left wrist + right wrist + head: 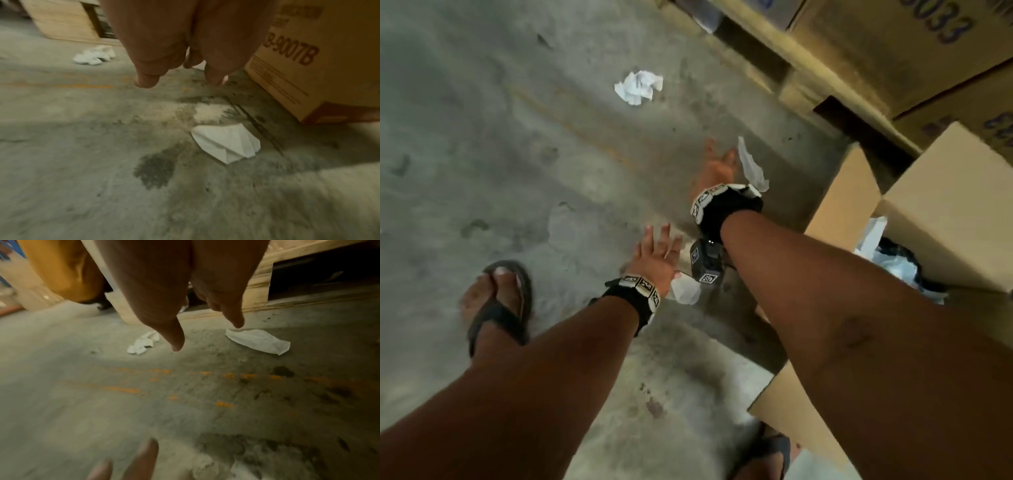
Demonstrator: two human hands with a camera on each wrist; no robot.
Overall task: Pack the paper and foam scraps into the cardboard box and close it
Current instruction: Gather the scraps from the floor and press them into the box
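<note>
The open cardboard box (846, 202) stands on the concrete floor at right, its flaps up and white and dark scraps (893, 263) inside. A crumpled white paper ball (639, 86) (144, 342) lies further out on the floor. A flat white paper scrap (751, 168) (259, 340) lies just right of my right hand (717, 154) (207, 337), which reaches forward above it, fingers loose and holding nothing. My left hand (661, 240) (180, 81) hovers open with spread fingers. Another folded white scrap (686, 291) (226, 142) lies on the floor under that wrist, beside the box (308, 65).
A wooden pallet (808, 78) loaded with printed cartons (893, 44) runs along the top right, close behind the box. My feet in dark flip-flops (496, 301) stand at left and bottom. Stained bare concrete (500, 137) spreads to the left.
</note>
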